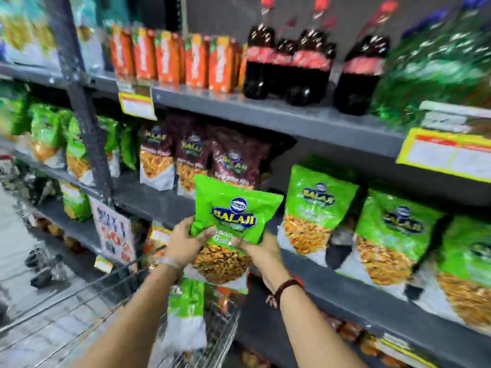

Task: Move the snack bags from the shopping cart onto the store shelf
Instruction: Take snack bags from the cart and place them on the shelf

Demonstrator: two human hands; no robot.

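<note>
A green snack bag (229, 224) is held upright in front of the middle shelf (358, 290), above the wire shopping cart (106, 296). My left hand (186, 243) grips its left side and my right hand (259, 247) grips its lower right. Another green snack bag (186, 312) stands in the cart just below. Matching green bags (316, 211) line the shelf to the right, and maroon bags (191, 158) stand behind the held bag.
Dark cola bottles (289, 62), orange cartons (170, 57) and green bottles (435, 65) fill the upper shelf. A dark gap shows on the middle shelf behind the held bag. A grey upright post (85, 115) divides the racks. The aisle floor lies at left.
</note>
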